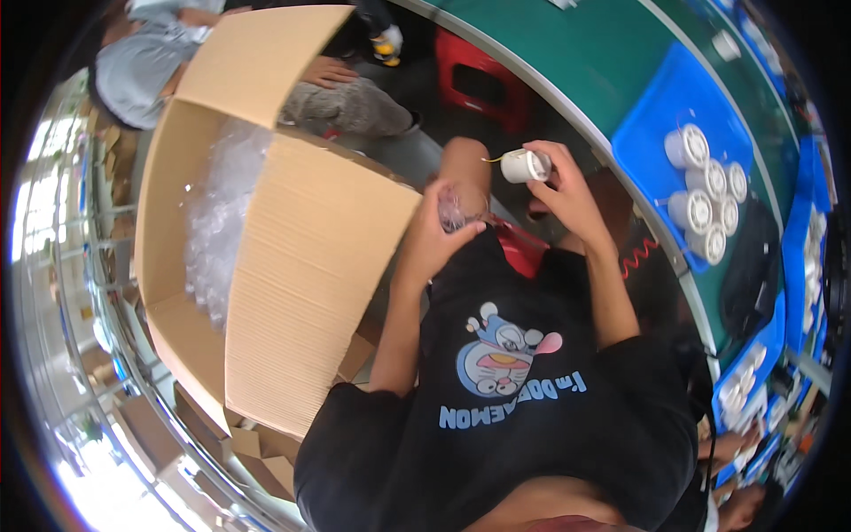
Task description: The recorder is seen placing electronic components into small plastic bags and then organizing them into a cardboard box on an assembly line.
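My right hand (567, 193) grips a small white cylindrical part (519, 166) between thumb and fingers, raised above my lap. A thin yellow wire sticks out of its left end. Lower and to the left, my left hand (430, 241) curls around a clear plastic piece (453, 209), see-through and partly covered by the fingers; its exact kind I cannot make out. The two held things are apart. Left of my left hand stands an open cardboard box (310, 266) with many clear plastic pieces (222, 222) inside.
On the green conveyor table (567, 44) at the right, a blue tray (651, 115) bears several white cylindrical parts (690, 146). A black cloth-like item (751, 266) lies beside it. Red stools (479, 75) stand below. Another person (146, 71) sits beyond the box.
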Demonstrator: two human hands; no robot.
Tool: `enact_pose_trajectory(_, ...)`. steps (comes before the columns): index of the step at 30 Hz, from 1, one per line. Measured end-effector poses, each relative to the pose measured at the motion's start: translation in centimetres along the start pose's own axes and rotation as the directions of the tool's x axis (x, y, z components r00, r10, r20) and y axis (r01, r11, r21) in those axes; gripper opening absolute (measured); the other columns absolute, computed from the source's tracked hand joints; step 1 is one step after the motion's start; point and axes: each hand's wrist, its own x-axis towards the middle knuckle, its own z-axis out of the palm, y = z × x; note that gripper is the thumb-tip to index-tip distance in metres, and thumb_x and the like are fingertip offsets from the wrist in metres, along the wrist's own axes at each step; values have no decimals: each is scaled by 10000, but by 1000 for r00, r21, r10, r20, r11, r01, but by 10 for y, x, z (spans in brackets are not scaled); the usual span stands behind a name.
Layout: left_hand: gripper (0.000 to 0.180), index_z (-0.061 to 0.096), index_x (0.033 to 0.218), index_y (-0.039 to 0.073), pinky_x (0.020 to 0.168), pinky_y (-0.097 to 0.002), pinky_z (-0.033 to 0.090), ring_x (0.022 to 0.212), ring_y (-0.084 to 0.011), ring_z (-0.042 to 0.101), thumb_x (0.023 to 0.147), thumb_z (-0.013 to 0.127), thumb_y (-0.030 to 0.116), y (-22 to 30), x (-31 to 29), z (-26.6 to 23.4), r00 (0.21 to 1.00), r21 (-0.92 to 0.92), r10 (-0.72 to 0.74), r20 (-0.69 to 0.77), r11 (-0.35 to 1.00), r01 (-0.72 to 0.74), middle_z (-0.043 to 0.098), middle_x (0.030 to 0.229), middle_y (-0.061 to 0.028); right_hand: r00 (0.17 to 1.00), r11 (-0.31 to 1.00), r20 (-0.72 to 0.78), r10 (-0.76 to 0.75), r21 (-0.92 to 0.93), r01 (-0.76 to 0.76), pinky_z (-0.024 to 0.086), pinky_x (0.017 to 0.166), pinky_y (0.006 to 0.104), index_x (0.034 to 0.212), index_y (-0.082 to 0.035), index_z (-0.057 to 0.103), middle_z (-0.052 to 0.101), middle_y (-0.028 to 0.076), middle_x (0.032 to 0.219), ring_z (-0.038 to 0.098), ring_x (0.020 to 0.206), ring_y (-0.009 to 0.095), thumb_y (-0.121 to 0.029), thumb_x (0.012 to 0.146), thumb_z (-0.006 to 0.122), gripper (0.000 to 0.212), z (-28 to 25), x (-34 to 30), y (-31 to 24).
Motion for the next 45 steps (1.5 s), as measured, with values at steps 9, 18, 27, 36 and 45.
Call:
enact_pose_trajectory(9, 615, 502, 1225, 37, 905, -404, 463, 1085, -353, 556, 694, 804, 103, 61, 25, 40, 887, 86, 300, 352, 933, -349, 541, 1169, -165, 979, 951, -191, -67, -309, 5, 472, 915, 293, 1216, -81, 566, 459, 102, 1324, 511, 1198, 251, 57, 782, 578, 455, -38, -108, -53)
enact_pose_trajectory(18, 636, 518, 1238, 50, 950, -409, 443, 1129, -338, 530, 674, 808, 99, 73, 14, 51, 822, -3, 365, 438, 915, -404, 537, 1200, -142, 981, 942, -188, -42, 321, 101, 423, 1020, 346, 1245, -31, 490, 461, 144, 1317, 478, 1239, 227, 34, 834, 643, 443, -27, -127, -42)
enact_pose_trajectory(27, 713, 468, 1305, 63, 978, -390, 402, 1144, -330, 473, 694, 815, 184, 81, -7, 40, 819, -52, 363, 444, 923, -381, 508, 1230, -152, 1000, 779, -10, 12, 627, -3, 366, 1084, 383, 1377, 3, 393, 392, 202, 1429, 403, 1330, 260, 46, 827, 647, 607, -15, -119, -43)
enact_pose_trajectory(36, 711, 473, 1327, 122, 877, -371, 488, 1089, -330, 545, 712, 825, 177, 92, -22, 37, 819, -111, 336, 465, 940, -323, 471, 1252, -133, 989, 865, 65, -130, 496, 81, 295, 1140, 418, 1326, 12, 467, 404, 205, 1439, 381, 1357, 293, 58, 743, 728, 640, -18, -124, -50)
enact_pose_trajectory(45, 691, 528, 1275, 66, 956, -365, 429, 1148, -315, 519, 662, 840, 131, 89, -23, 45, 826, -150, 335, 454, 942, -300, 515, 1252, -142, 997, 842, 40, -59, 538, 28, 272, 1152, 429, 1321, 25, 466, 372, 242, 1464, 350, 1384, 308, 58, 747, 726, 630, -17, -132, -47)
